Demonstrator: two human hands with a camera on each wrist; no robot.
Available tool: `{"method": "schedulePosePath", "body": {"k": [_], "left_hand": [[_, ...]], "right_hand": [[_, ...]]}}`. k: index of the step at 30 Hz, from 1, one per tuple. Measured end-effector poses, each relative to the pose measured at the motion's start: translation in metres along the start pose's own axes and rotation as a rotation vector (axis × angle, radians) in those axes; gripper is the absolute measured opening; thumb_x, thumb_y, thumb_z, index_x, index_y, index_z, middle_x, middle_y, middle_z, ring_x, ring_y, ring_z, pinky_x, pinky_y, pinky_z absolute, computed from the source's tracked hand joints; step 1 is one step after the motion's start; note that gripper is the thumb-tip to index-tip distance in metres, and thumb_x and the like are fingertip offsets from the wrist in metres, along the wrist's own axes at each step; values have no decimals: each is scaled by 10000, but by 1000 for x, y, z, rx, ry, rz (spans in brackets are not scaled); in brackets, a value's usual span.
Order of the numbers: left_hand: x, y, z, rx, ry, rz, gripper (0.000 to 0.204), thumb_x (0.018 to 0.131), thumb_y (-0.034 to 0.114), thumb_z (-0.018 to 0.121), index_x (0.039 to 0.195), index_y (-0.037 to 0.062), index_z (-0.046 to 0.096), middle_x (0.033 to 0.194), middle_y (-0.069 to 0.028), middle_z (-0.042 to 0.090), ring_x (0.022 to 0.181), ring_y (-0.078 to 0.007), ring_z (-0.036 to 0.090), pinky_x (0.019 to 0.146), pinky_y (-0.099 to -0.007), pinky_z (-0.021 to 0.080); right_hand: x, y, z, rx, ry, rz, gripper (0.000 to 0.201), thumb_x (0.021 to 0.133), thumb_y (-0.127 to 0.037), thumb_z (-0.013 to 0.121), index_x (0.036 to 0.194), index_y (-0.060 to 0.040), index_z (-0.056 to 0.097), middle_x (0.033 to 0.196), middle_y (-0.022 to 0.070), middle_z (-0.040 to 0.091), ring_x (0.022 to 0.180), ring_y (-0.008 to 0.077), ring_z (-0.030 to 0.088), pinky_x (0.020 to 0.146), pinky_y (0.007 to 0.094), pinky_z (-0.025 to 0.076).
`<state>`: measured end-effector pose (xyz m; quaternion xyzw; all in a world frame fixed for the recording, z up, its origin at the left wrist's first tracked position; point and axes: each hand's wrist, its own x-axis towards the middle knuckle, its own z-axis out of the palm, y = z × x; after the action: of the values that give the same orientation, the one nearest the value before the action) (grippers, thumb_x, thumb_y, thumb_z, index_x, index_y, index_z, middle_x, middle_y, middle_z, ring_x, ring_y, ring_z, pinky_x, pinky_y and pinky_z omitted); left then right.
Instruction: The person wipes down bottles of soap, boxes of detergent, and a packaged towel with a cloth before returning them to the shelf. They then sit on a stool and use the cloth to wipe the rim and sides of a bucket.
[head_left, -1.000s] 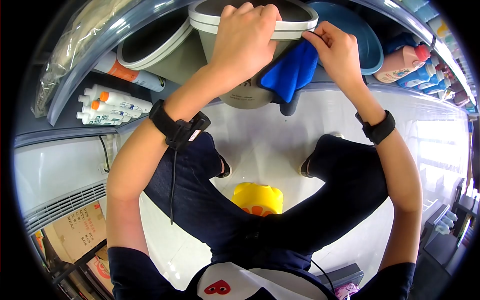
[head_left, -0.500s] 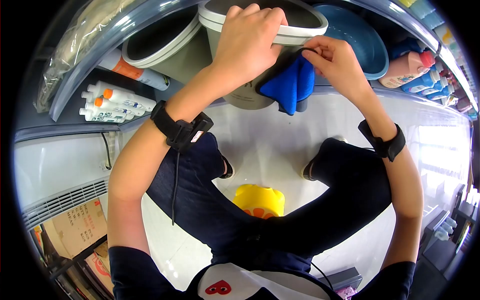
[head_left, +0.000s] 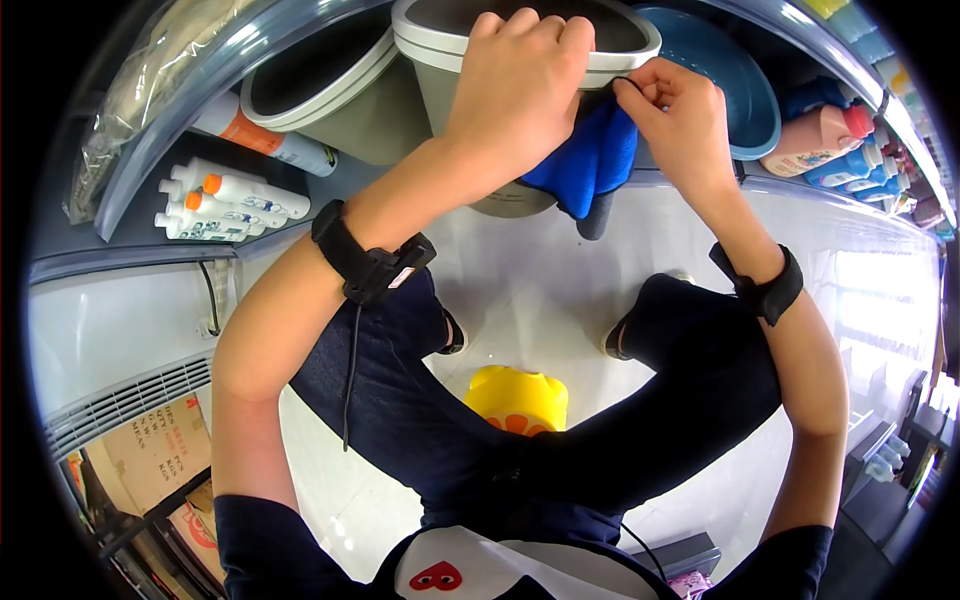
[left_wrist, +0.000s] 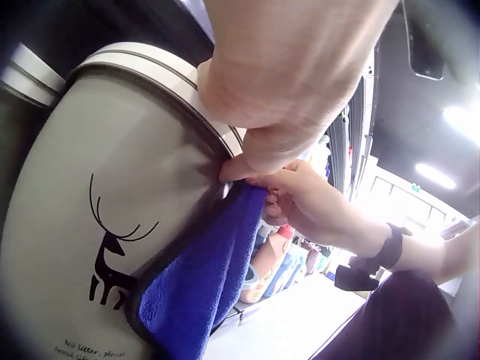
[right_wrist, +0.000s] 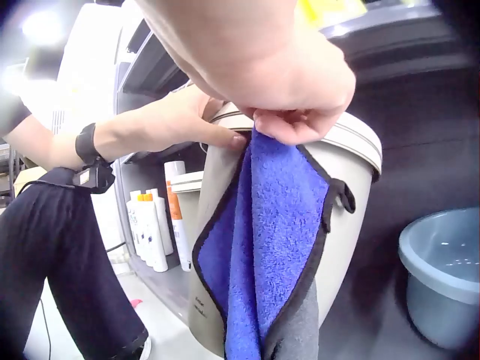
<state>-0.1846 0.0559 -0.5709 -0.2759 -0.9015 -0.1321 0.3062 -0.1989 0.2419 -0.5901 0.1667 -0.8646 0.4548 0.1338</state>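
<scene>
My left hand (head_left: 522, 95) grips the rim of a grey trash bin (left_wrist: 67, 165), fingers over the edge and thumb on the outer wall. A black deer is printed on that wall in the left wrist view. Between thumb and fingers, my right hand (head_left: 680, 118) pinches the upper edge of a blue cloth (right_wrist: 289, 202) with black trim and a grey underside. The cloth hangs in folds against the outside of the bin, just below the rim. In the left wrist view, the left thumb tip lies right at the cloth's top edge.
Another grey bin (head_left: 375, 125) leans at the left on the shelf, near white bottles (head_left: 235, 200). A blue basin (head_left: 735, 100) and a pink bottle (head_left: 820, 140) stand to the right. A yellow stool (head_left: 518, 395) sits on the floor between the legs.
The left hand has slid right along the rim and now covers part of the cloth in the head view. The right hand keeps its pinch and has risen slightly since half a second ago.
</scene>
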Motion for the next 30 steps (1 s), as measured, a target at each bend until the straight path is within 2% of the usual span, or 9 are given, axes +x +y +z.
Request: {"method": "schedulePosePath", "body": {"k": [2,5,15,23,30], "left_hand": [[0,3,-1,5,-24,-13,250,729,61,732,937,101,599,800,-26,616,849,-255,589,719,-396,376],[1,4,-2,28,-50,-10,174,759,40,652,908,44,562,846,-112,603,884,-312,563,786,-423,382],[0,1,-4,29,-66,23,144,772,41,647,895,45,574,862,-116,570,905,-312,555,781,-430,381],[-1,1,-6,-8,-78,52,135,753,36,655,858,52,572,849,-111,557,896,-313,548,779,-430,377],[0,0,-3,33,-111,17,104,763,43,642,845,46,577,856,-118,572,907,-312,559,780,-428,385]], "right_hand": [[0,3,0,17,18,4,161,829,-103,710,757,22,638,513,36,522,450,116,456,496,280,407],[-1,-1,-1,-21,14,-23,154,824,-97,709,753,19,637,512,37,518,447,122,452,500,284,412],[1,5,-1,-80,35,-39,167,808,-106,717,736,14,626,513,53,534,445,139,475,509,294,427],[-6,-15,0,-65,-26,-41,146,803,-87,708,735,17,630,496,56,530,435,148,488,492,287,425],[-1,1,1,-145,35,-48,156,795,-89,706,709,7,619,495,62,540,428,177,493,498,289,430]]}}
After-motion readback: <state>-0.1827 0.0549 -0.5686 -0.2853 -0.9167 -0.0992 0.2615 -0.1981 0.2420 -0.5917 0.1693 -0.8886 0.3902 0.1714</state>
